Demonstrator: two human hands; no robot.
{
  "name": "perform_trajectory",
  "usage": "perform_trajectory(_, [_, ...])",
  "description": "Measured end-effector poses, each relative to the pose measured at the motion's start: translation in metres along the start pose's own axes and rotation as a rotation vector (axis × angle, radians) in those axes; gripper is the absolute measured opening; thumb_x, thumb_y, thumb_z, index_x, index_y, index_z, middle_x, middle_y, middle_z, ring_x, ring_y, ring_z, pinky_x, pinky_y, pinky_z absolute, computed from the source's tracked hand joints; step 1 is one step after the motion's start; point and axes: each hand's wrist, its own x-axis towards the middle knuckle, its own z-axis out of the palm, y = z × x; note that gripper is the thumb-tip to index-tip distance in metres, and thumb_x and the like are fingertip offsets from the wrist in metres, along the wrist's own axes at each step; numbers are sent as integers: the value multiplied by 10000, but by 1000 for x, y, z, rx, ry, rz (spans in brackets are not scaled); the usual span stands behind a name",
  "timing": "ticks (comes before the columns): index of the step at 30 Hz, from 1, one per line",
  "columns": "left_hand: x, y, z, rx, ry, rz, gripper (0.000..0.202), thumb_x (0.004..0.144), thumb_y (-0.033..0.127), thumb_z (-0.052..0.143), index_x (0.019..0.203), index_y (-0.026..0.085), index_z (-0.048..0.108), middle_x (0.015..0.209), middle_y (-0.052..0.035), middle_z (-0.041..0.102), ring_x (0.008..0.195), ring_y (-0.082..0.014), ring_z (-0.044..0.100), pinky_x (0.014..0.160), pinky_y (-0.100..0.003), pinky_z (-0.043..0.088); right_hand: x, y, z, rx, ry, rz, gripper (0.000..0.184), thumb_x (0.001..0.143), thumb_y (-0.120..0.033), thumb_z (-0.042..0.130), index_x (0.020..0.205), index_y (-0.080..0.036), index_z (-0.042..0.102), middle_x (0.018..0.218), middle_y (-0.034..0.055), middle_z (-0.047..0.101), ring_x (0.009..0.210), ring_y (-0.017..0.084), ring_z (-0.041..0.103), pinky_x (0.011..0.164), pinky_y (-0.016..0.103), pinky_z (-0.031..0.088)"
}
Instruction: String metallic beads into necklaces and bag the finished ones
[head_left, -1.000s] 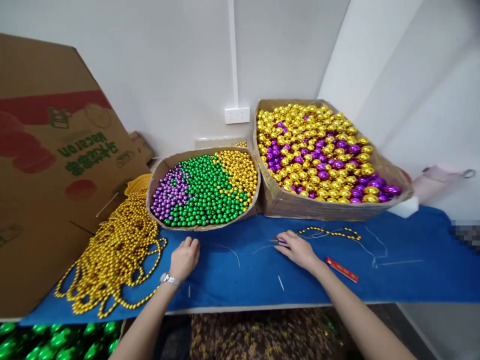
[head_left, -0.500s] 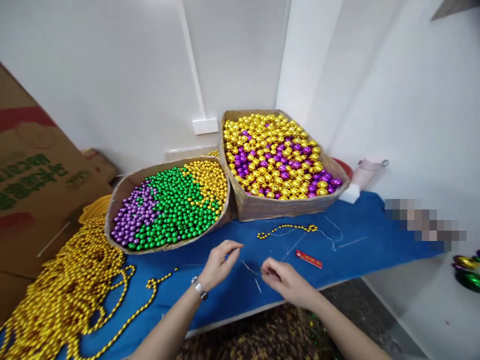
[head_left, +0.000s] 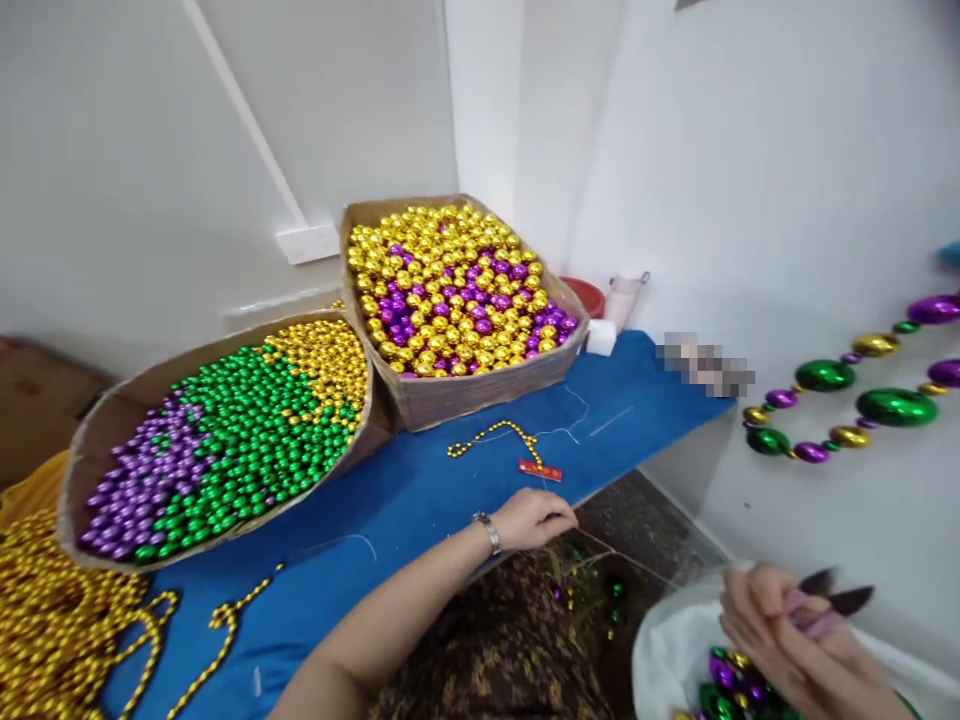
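My left hand (head_left: 534, 520), with a metal watch on the wrist, is at the table's front edge. Its fingers are pinched on a thin thread (head_left: 611, 548) that runs taut toward the right. My right hand (head_left: 784, 630), blurred, is closed around scissors (head_left: 836, 598) with dark blades and what looks like a purple handle. It is above a white-lined container (head_left: 652, 650) of green, purple and gold beads. On the blue cloth beyond my left hand, a short gold bead strand (head_left: 510, 428) reaches down over a red packet (head_left: 540, 471).
Two cardboard boxes hold loose beads: small ones (head_left: 67, 480) at left, larger ones (head_left: 480, 392) at the back. Long gold bead strands (head_left: 52, 600) are heaped at left. A big-bead necklace (head_left: 825, 376) hangs at right. A pink bottle (head_left: 624, 298) stands by the wall.
The view has swung right. My right hand has moved from the table to above the container and now holds scissors. The gold strand's end has shifted onto the red packet.
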Motion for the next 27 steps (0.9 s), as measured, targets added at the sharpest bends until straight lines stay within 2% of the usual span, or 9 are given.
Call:
perform_trajectory(2, [4, 4, 12, 42, 31, -79, 241, 898, 274, 417, 878, 207, 648, 891, -22, 701, 815, -133, 634, 726, -211, 442, 1, 21, -23, -339, 155, 24, 347, 816, -611, 355, 726, -275, 361, 565, -20, 405, 453, 156, 431, 406, 280, 395])
perform_trajectory(4, [10, 10, 24, 89, 40, -132, 240, 897, 264, 410, 861, 199, 638, 883, -37, 691, 827, -150, 627, 740, -232, 443, 4, 41, -36, -519, 229, 66, 327, 818, -590, 378, 773, -269, 426, 589, -5, 459, 496, 175, 483, 449, 303, 427])
perform_trajectory(6, [15, 14, 33, 123, 36, -170, 236, 892, 267, 410, 845, 193, 629, 863, -59, 679, 823, -174, 621, 741, -264, 447, 6, 55, -38, -624, 284, 84, 338, 792, -581, 435, 844, -251, 483, 692, 40, 543, 633, 222, 564, 578, 363, 475])
perform_trajectory(9, [20, 18, 44, 176, 28, -218, 232, 889, 281, 406, 828, 194, 613, 841, -75, 665, 797, -199, 614, 710, -296, 453, 8, 63, -21, -749, 265, 66, 362, 808, -541, 432, 981, -238, 526, 934, 100, 610, 857, 268, 605, 758, 415, 472])
perform_trajectory(11, [21, 18, 47, 206, 21, -234, 231, 891, 281, 396, 824, 196, 600, 855, -77, 659, 802, -206, 610, 701, -304, 453, 8, 63, -3, -796, 166, 32, 348, 840, -504, 409, 1049, -260, 542, 1003, 77, 624, 881, 242, 623, 766, 372, 481])
perform_trajectory(14, [21, 17, 49, 242, 10, -243, 221, 893, 275, 391, 818, 200, 584, 861, -70, 652, 811, -200, 604, 707, -300, 449, 10, 60, 22, -861, 40, -18, 336, 863, -481, 397, 1078, -285, 565, 960, 41, 647, 842, 210, 644, 700, 313, 496])
perform_trajectory(17, [20, 17, 49, 268, 1, -243, 210, 894, 272, 390, 820, 200, 574, 858, -66, 647, 814, -192, 597, 715, -294, 444, 16, 61, 36, -936, -6, -47, 340, 880, -468, 379, 1059, -273, 593, 900, 42, 652, 805, 204, 651, 646, 292, 494])
perform_trajectory(23, [16, 24, 47, 314, 8, -232, 216, 896, 252, 369, 821, 197, 565, 839, -57, 633, 807, -191, 574, 674, -285, 427, 27, 70, 49, -1025, -26, -98, 316, 896, -441, 382, 992, -285, 640, 820, 22, 661, 729, 158, 655, 597, 231, 478])
perform_trajectory(27, [11, 32, 40, 342, 38, -212, 206, 892, 249, 379, 827, 206, 569, 831, -52, 633, 804, -196, 547, 652, -284, 408, 29, 71, 47, -1069, -13, -130, 306, 910, -422, 372, 965, -304, 649, 793, 10, 666, 714, 149, 652, 595, 224, 483])
